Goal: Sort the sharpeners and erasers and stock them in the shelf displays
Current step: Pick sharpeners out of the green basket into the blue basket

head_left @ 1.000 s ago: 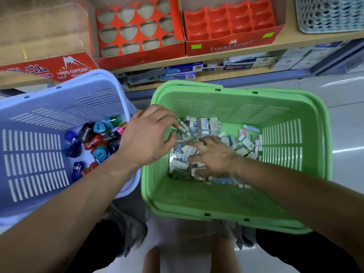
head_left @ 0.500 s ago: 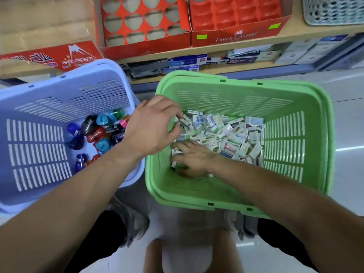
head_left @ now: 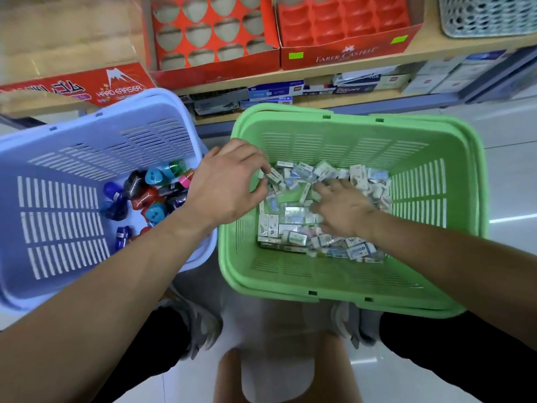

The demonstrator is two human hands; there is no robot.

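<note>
A green basket [head_left: 436, 286] holds a heap of several small white wrapped erasers [head_left: 293, 228]. To its left, a lilac basket [head_left: 58, 257] contains several coloured sharpeners [head_left: 145, 196]. My left hand [head_left: 229, 184] hovers over the green basket's left wall, its curled fingertips and thumb pinching one white eraser [head_left: 274, 178]. My right hand [head_left: 343, 210] lies palm down in the eraser heap with fingers spread among them. On the shelf above stand two empty red display boxes, one with rounded holes [head_left: 209, 33] and one with square cells [head_left: 345, 21].
A red "Hard Eraser" box [head_left: 72, 85] sits on the shelf at the left. A grey mesh basket [head_left: 488, 16] stands at the top right. Boxed stationery [head_left: 276, 91] fills the lower shelf. My knees and shoes are below the baskets on the tiled floor.
My right hand has moved right and deeper into the eraser heap. My left hand has stayed at the green basket's left wall, fingertips now closed on an eraser. The erasers have shifted.
</note>
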